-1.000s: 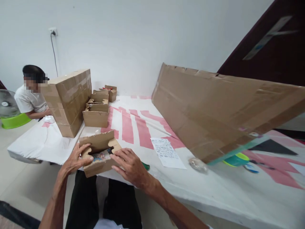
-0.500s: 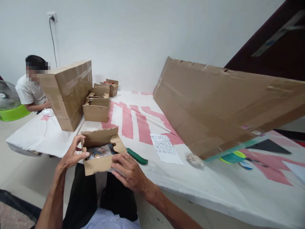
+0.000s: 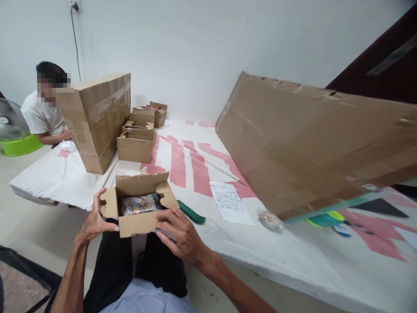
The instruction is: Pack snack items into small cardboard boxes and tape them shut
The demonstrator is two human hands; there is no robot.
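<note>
At the near edge of the table (image 3: pixel 293 261), above the lap, gripping the open box (image 3: pixel 138 224) with left hand (image 3: pixel 94 221) wrapped round its side flap and right hand (image 3: pixel 180 234) closed on its front corner, risking spilled packets (image 3: pixel 140 203) through any slackened hold.

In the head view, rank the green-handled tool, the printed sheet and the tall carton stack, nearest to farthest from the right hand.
1. Green-handled tool, on the table just past the right hand, which holds the small open box.
2. Printed sheet, farther right on the table.
3. Tall carton stack, far back on the left.
</note>
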